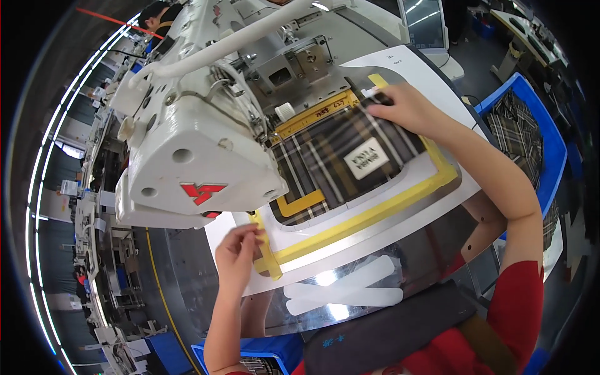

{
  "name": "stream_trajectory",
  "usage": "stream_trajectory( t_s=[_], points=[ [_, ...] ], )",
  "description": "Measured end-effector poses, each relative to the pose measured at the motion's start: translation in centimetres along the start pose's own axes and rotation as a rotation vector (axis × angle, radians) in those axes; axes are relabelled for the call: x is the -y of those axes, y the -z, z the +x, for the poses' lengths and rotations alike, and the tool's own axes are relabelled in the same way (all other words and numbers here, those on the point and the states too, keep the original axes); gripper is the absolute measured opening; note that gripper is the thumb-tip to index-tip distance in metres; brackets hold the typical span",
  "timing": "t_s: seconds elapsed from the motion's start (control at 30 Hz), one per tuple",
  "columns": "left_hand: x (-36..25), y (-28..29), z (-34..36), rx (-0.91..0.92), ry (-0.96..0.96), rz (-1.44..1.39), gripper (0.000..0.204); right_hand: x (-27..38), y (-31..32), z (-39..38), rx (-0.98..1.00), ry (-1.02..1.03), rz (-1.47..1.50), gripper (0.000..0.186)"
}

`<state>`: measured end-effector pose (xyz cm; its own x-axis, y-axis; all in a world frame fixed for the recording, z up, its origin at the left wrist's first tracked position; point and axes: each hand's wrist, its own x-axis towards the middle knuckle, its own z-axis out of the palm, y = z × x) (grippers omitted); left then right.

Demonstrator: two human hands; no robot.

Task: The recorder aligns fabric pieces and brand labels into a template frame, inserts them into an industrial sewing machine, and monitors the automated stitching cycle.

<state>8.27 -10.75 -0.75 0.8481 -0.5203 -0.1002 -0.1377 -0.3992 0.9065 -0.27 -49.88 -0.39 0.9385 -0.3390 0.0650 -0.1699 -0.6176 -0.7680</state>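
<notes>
Plaid fabric panel (326, 164) lies in the yellow-taped frame (375, 214) beside the sewing machine head (194, 150), white label (367, 158) on its face. We find the right hand (409, 111) pinching the panel's far right corner; the left hand (237, 253) curls at the frame's left side, and we cannot tell whether it holds anything. We judge placement largely done, final alignment perhaps left; we see no confirmation of stitching

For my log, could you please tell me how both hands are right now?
Left hand: partly closed by the yellow tape; grip cannot be told.
Right hand: closed, holding the plaid fabric.
</notes>
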Motion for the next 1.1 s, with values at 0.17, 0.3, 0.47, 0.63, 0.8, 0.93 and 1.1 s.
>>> stream_trajectory(
  t_s=[0.17,0.3,0.47,0.63,0.8,0.93,1.1],
  points=[
    [4.9,1.2,8.2,-0.102,-0.497,0.696,0.02,2.1,-5.3,3.4,-0.077,0.1,0.089,0.023],
    [2.9,-2.5,11.2,0.051,-0.757,0.491,0.024,1.5,-7.4,3.0,-0.112,0.129,0.089,0.023],
    [1.6,-5.0,10.9,0.017,-0.621,0.549,0.029,1.5,-7.1,2.7,-0.118,0.145,0.109,0.019],
    [1.1,-5.1,10.8,0.042,-0.565,0.528,0.03,0.8,-7.5,2.9,-0.124,0.139,0.114,0.024],
    [0.7,-4.9,10.5,0.021,-0.601,0.669,0.032,1.8,-7.6,1.9,-0.214,0.103,-0.069,0.032],
    [0.3,-5.0,10.2,0.022,-0.588,0.613,0.033,0.3,-6.8,2.0,-0.415,0.414,-0.374,0.031],
    [0.9,-5.0,10.2,0.023,-0.607,0.517,0.035,2.2,-7.3,0.1,0.137,0.369,-0.775,0.032]
  ],
)
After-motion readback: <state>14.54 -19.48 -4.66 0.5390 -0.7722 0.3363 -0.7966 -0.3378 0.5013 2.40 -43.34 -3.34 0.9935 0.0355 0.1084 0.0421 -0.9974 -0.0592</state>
